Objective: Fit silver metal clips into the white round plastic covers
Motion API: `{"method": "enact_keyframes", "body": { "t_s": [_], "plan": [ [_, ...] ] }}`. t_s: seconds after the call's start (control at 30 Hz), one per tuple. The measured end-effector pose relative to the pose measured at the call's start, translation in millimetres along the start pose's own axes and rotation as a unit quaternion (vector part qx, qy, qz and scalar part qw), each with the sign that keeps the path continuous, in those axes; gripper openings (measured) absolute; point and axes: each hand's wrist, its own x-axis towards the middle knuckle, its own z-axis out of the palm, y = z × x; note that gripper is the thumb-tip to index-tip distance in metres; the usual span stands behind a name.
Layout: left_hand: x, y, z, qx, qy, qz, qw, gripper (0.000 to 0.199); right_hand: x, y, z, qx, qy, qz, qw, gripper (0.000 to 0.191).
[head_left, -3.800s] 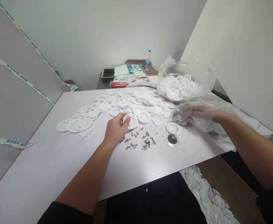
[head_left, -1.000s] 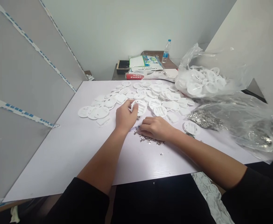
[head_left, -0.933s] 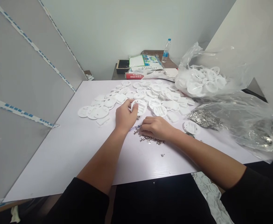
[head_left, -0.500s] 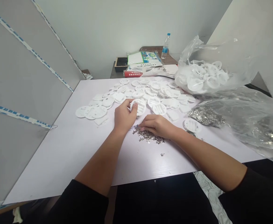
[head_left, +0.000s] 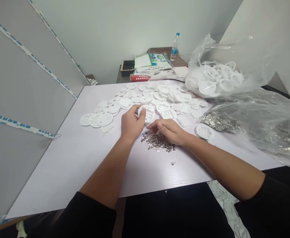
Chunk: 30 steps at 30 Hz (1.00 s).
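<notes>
My left hand [head_left: 133, 124] is closed on a round white plastic disc [head_left: 148, 113] with slots, its thumb pressed on the face. My right hand [head_left: 168, 130] is just above a pile of small metal pieces [head_left: 158, 141]; its fingers stretch left and its thumb lies apart from them. I see nothing between its fingers, though their undersides are hidden. A slim, clear and bluish rod-like thing [head_left: 143, 135] lies between the two hands, partly covered. One loose metal piece [head_left: 173, 163] rests nearer the table's front edge.
Many white discs [head_left: 159, 96] spread across the back of the white table [head_left: 85, 165]. At right are a clear bag of white parts [head_left: 216, 79] and a bag of metal pieces [head_left: 221, 121]. A single disc [head_left: 204, 131] lies by my right forearm. A water bottle [head_left: 175, 48] stands behind.
My right hand has lifted slightly and turned, its thumb coming away from the fingertips and into sight. My left hand keeps the disc in the same place.
</notes>
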Motion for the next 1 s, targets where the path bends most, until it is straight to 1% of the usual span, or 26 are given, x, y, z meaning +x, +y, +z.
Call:
{"method": "enact_keyframes", "body": {
  "t_s": [0.1, 0.17, 0.2, 0.27, 0.3, 0.33, 0.37, 0.4, 0.43, 0.47, 0.5, 0.53, 0.57, 0.63, 0.73, 0.8, 0.87, 1.0],
  "plan": [
    [0, 1, -0.7, -0.005, 0.004, 0.003, 1.000, 0.014, -2, -2, -3, 0.058, 0.000, 0.018, 0.998, 0.051],
    [0, 1, -0.8, -0.008, 0.005, 0.004, 1.000, 0.014, -2, -3, -5, 0.071, 0.011, 0.024, 0.997, 0.050],
    [0, 1, -0.7, -0.009, 0.004, 0.004, 1.000, 0.013, -2, -4, -6, 0.060, 0.019, 0.025, 0.998, 0.049],
    [0, 1, -0.4, -0.010, 0.004, 0.005, 1.000, 0.013, 0, -7, -10, 0.008, 0.041, 0.020, 0.999, 0.041],
    [0, 1, -0.1, -0.010, 0.005, 0.005, 1.000, 0.013, 0, -9, -13, -0.021, 0.046, 0.014, 0.999, 0.036],
    [0, 1, 0.2, -0.011, 0.006, 0.006, 1.000, 0.014, 1, -12, -17, -0.046, 0.037, 0.010, 0.998, 0.030],
    [1, 0, 0.5, -0.012, 0.006, 0.007, 1.000, 0.014, 1, -15, -21, -0.057, 0.009, 0.007, 0.998, 0.025],
    [1, 0, 0.8, -0.015, 0.006, 0.007, 1.000, 0.015, 0, -19, -26, -0.051, -0.046, 0.005, 0.998, 0.022],
    [1, -1, 1.2, -0.018, 0.006, 0.007, 1.000, 0.016, 0, -23, -30, -0.041, -0.121, 0.010, 0.992, 0.021],
    [1, -1, 1.5, -0.021, 0.005, 0.006, 1.000, 0.016, -1, -28, -33, -0.036, -0.203, 0.020, 0.978, 0.020],
    [1, -2, 1.9, -0.024, 0.003, 0.004, 1.000, 0.016, -3, -33, -36, -0.043, -0.268, 0.033, 0.962, 0.023],
    [1, -2, 2.2, -0.026, 0.002, 0.002, 1.000, 0.016, -4, -39, -37, -0.063, -0.315, 0.048, 0.946, 0.026],
    [1, -3, 2.4, -0.027, 0.001, 0.000, 1.000, 0.016, -5, -44, -36, -0.092, -0.349, 0.063, 0.930, 0.028],
    [1, -3, 2.7, -0.029, -0.001, -0.001, 1.000, 0.015, -7, -52, -32, -0.160, -0.384, 0.094, 0.905, 0.029],
    [0, -3, 2.8, -0.027, -0.002, 0.000, 1.000, 0.014, -8, -59, -25, -0.224, -0.399, 0.123, 0.880, 0.024],
    [0, -3, 2.9, -0.024, 0.000, 0.001, 1.000, 0.015, -7, -59, -22, -0.232, -0.397, 0.128, 0.879, 0.022],
    [0, -3, 3.1, -0.020, 0.001, 0.001, 1.000, 0.015, -6, -55, -21, -0.238, -0.374, 0.121, 0.888, 0.021],
    [0, -2, 3.4, -0.028, -0.002, -0.003, 1.000, 0.014, -5, -43, -23, -0.262, -0.276, 0.075, 0.922, 0.018]
  ]
}}
